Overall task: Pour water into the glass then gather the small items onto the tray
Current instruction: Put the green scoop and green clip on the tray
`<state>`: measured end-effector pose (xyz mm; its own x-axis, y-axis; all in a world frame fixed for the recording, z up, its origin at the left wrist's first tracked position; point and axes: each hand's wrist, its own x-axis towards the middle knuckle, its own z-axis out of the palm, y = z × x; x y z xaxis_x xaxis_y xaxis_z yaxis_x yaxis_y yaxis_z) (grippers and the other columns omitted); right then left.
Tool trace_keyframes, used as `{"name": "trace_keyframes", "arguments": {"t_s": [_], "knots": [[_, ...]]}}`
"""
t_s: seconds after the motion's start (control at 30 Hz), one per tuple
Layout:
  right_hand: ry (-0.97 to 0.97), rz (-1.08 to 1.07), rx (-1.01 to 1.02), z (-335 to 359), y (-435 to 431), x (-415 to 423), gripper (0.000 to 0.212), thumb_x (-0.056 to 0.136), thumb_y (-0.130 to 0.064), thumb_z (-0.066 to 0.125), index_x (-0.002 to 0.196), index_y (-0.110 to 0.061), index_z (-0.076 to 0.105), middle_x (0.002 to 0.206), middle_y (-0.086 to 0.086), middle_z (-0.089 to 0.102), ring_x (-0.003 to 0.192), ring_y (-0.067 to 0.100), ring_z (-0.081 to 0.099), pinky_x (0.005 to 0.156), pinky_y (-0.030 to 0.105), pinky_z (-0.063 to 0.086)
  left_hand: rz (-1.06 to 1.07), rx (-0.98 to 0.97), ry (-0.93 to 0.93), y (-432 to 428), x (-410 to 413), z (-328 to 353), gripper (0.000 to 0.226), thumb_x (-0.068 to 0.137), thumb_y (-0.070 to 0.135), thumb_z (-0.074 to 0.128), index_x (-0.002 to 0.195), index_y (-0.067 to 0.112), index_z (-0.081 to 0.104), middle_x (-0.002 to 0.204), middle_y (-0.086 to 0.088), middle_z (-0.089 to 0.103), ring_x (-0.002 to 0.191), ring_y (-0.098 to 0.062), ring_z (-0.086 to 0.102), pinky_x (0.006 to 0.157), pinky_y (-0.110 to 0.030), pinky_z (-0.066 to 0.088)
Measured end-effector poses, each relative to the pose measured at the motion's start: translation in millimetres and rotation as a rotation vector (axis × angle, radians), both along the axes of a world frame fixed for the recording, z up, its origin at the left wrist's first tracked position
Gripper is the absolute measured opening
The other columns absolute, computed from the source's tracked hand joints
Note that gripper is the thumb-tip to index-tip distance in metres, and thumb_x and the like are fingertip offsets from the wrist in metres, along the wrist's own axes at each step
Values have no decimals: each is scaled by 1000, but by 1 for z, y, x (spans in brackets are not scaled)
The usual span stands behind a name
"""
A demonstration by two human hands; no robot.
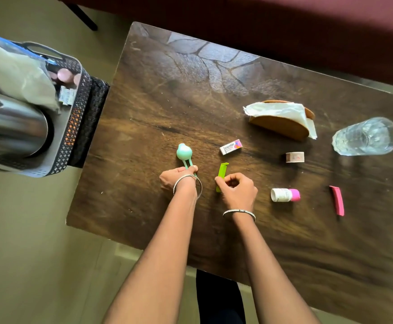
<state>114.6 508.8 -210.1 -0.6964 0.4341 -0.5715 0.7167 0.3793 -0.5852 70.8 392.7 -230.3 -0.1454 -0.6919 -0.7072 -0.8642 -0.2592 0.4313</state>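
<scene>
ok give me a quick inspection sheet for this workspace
surface: dark wooden table, worn grain
job's things: glass stands at right; grey tray off the left edge holds a steel jug; eraser, tape roll, pink-capped bottle on its side, pink clip loose on the table
clutter: napkin holder with tissue
hands: left hand grips mint tool; right hand pinches green clip
cables: nothing seen
surroundings: maroon upholstery beyond the far edge
</scene>
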Motion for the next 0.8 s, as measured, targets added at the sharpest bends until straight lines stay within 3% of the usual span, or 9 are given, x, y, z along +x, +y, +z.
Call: {"name": "trace_keyframes", "arguments": {"t_s": [0.17,0.33,0.47,0.67,0.8], "knots": [[11,-111,-19,4,-22,13,18,74,-29,82,71,-15,71,63,-11,65,63,9,61,72,26,45,-108,85,16,-11,-3,11,36,55,5,90,46,15,57,43,4,53,33,-5,43,41,-15,37],[40,-248,-41,12,-62,16,20,74,-31,83,73,-14,71,66,-5,68,65,13,63,83,40,54,-282,122,134,-48,9,27,32,59,5,89,59,12,58,55,6,55,46,-4,46,59,-21,42],[95,-311,-74,20,-110,9,22,74,-31,84,76,-14,71,64,-6,66,58,6,58,76,33,51,-403,137,277,-114,19,44,24,63,1,86,79,5,69,63,-5,66,50,-4,58,61,-21,51],[133,-352,-201,26,-199,-9,20,75,-23,86,81,-12,70,63,-1,67,55,7,62,66,27,52,-501,-13,350,-233,13,63,25,63,7,88,82,16,75,66,2,71,57,-6,64,62,-22,54],[145,-253,-299,29,-257,-27,21,78,-18,83,92,-12,69,68,1,74,63,12,71,83,42,59,-431,-114,341,-295,-7,64,23,64,13,87,83,21,76,68,-1,72,59,-15,65,66,-36,58]]}}
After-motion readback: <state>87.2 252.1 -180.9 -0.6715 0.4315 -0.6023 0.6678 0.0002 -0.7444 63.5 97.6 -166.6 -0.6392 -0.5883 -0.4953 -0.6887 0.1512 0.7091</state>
